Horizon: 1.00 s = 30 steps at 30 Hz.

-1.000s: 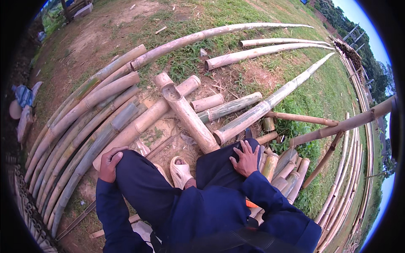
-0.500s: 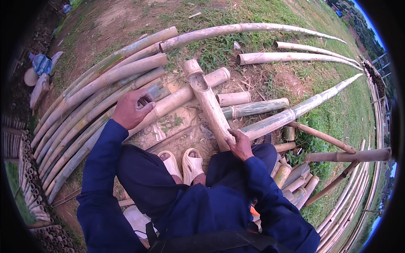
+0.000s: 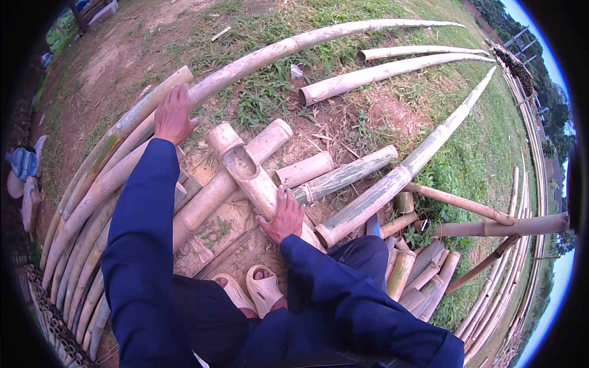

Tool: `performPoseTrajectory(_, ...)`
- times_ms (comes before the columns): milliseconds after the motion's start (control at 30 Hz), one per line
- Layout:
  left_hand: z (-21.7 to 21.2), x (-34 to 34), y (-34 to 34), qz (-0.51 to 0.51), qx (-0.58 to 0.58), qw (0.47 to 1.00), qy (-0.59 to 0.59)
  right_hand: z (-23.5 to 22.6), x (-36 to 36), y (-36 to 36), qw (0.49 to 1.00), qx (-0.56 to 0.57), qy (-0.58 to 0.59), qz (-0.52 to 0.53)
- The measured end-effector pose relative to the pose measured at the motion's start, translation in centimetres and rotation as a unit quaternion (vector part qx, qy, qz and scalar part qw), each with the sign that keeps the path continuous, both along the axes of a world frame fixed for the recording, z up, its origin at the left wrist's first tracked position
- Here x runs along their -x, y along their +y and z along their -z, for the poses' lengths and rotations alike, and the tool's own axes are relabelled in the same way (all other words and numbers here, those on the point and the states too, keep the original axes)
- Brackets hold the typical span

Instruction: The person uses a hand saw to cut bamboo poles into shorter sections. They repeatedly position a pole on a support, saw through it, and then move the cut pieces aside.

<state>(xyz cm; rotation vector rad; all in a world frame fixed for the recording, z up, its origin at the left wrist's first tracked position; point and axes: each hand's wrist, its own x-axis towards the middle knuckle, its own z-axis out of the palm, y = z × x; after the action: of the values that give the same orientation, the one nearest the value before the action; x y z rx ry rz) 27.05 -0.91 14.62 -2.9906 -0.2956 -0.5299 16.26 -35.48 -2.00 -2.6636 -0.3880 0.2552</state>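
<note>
Steadying a notched bamboo section lying across other pieces, the right hand presses flat and unclenched on its near end; the left hand, fingers spread, rests on a long bamboo pole; closing round that pole looks the likely next need.

Since a second ago the left hand has travelled from beside the knee out to the long bamboo poles, apparently resting on one, while the right hand has shifted from the lap onto the notched bamboo piece.
</note>
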Motion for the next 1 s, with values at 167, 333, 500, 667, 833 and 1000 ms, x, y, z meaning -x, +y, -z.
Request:
performPoseTrajectory(167,1.4,-7.3,1.6,-0.113,0.051,0.979,0.160,-0.5,-0.5,-0.1,0.999,0.024,0.034,-0.001)
performPoseTrajectory(333,0.9,-7.3,1.5,-0.074,0.110,0.980,0.145,-0.9,-0.5,0.1,0.999,0.029,0.035,0.002)
performPoseTrajectory(500,-1.9,-3.4,-4.2,-0.029,0.151,0.970,0.187,-0.7,-0.1,0.0,0.999,0.032,0.009,0.000)
performPoseTrajectory(667,-5.3,2.9,-11.2,0.020,0.232,0.942,0.240,-0.5,0.1,-0.4,1.000,0.024,0.010,-0.013)
performPoseTrajectory(833,-8.1,10.7,-13.7,0.035,0.306,0.913,0.266,-0.5,0.1,-0.7,0.997,0.074,0.000,-0.025)
performPoseTrajectory(1000,-9.3,22.4,-11.7,-0.025,0.286,0.924,0.251,-0.4,-0.2,-1.1,0.998,0.050,-0.004,-0.023)
